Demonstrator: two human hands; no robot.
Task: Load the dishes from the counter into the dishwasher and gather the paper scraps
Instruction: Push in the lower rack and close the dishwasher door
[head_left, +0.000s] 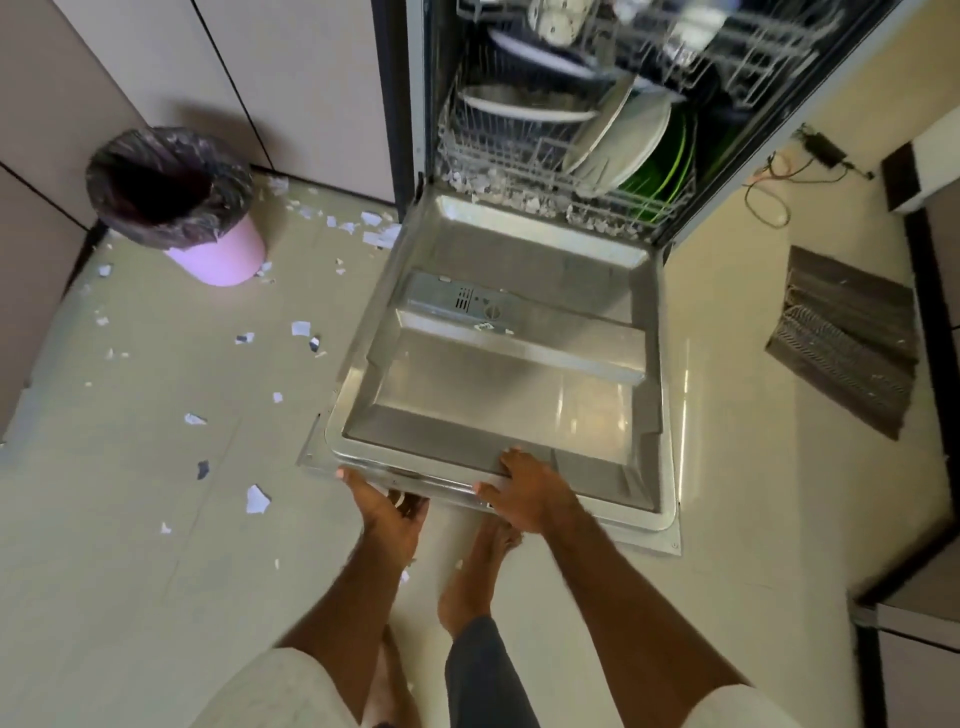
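Dishwasher with door dropped flat, inner steel face up; lower rack loaded w/ several plates on edge — pale plates at centre, green plates to their right, and a shallow dish further back. Upper rack is blurred; contents there can't be told. Loading thus looks largely done, though the tabletop the dishes came from is out of view, so whether any remain cannot be judged.

Left hand hooks under the door's near edge, fingers curled beneath the lip; right hand lies on top of the same edge, fingers spread and pressed on the rim. Both grip the door — prob. the start of lifting it shut.

Paper scraps — the second half of the task — appear barely begun. Many white and grey bits lie scattered over the floor left of the door, more near the pink bin w/ its dark liner, and a line of scraps sits along the dishwasher sill at the rack's front. A few specks lie on the door's inner face. Dark mat lies on the floor to the right, cables near the wall behind it.

Writing: detergent dispenser carries small marks, too small to read. No brand or label legible anywhere.
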